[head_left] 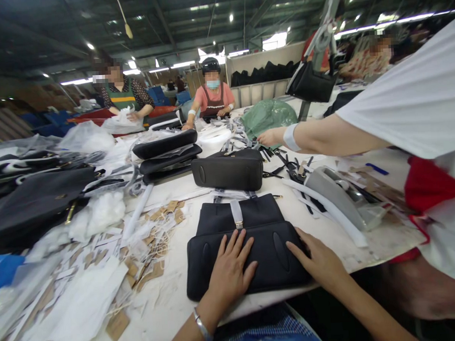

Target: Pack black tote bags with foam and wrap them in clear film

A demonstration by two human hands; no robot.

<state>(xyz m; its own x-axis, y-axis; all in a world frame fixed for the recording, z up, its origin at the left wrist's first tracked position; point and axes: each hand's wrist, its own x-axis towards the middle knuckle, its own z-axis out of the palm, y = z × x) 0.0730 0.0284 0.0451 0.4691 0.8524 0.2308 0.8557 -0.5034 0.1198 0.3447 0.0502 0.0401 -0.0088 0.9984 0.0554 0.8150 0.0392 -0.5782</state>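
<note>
A black handbag (269, 269) lies on its side at the table's near edge, its base facing me. Across the base my left hand (231, 266) rests flat with its fingers spread. My right hand (314, 257) is at the bag's right end, thumb on the base and the other fingers round the far side, partly hidden. A buckle (239, 224) with a pale wrapped strap (236, 210) shows on the bag's upper panel. Just beyond it sits a second black bag (227, 173).
Several black bags (169, 160) are stacked behind on the left. Cardboard tags (156, 264) and white paper (82, 302) litter the left side. A grey tape dispenser (334, 191) stands right. A co-worker's arm (324, 136) reaches in from the right; two people work across the table.
</note>
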